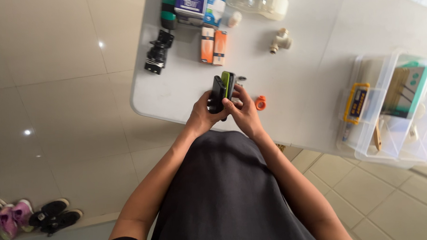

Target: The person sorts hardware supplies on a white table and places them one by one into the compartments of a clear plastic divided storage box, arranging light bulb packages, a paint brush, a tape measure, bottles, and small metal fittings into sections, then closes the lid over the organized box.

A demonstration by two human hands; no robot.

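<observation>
Both of my hands hold a small black and lime-green device (223,89) over the near edge of the white table (311,69). My left hand (203,114) grips its black part from the left. My right hand (244,112) holds the green side, with the thumb pressed on the front. The two parts stand upright, side by side. A small orange ring (260,103) lies on the table just right of my right hand. A tiny dark piece (242,78) lies behind the device.
Two orange boxes (213,46), a black tool (158,53), a beige pipe fitting (280,41) and several packages (193,5) lie at the far side. Clear plastic bins (390,109) with small items stand at the right. Shoes (32,217) sit on the tiled floor at the lower left.
</observation>
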